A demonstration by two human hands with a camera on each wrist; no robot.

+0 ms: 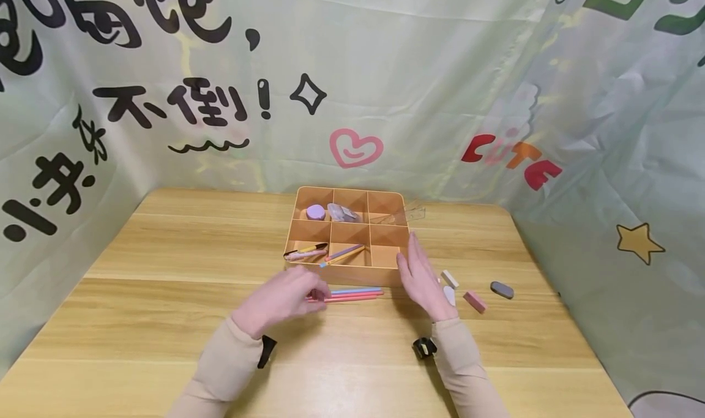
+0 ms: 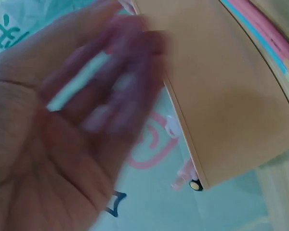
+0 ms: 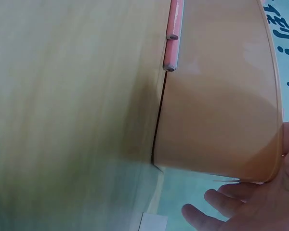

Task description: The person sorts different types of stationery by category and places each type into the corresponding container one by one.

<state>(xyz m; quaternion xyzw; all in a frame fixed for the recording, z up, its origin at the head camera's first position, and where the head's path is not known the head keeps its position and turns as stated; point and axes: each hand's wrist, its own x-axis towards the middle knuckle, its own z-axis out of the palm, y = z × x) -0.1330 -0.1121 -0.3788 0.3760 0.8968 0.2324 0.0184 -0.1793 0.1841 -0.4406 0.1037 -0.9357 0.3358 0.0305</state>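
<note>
A tan organizer box (image 1: 352, 276) with several compartments stands on the table. Along its front lie blue and pink pencils (image 1: 358, 294), partly hidden by my left hand (image 1: 289, 295). That hand hovers at their left end with loosely bent fingers; in the left wrist view its palm is bare and the fingers are blurred. With straight fingers, my right hand (image 1: 425, 283) rests against the box's right front corner. Inside the front compartments lie pens (image 1: 306, 254) and coloured pencils (image 1: 346, 254). At the back are a purple round item (image 1: 316, 212) and a clear plastic packet (image 1: 344, 213).
Right of the box lie a white block (image 1: 450, 278), a white rounded piece (image 1: 449, 295), a pink block (image 1: 475, 302) and a grey oval piece (image 1: 502, 290). Clear flat rulers (image 1: 413, 214) stick out over the back right rim. A printed curtain (image 1: 429, 87) hangs behind the table.
</note>
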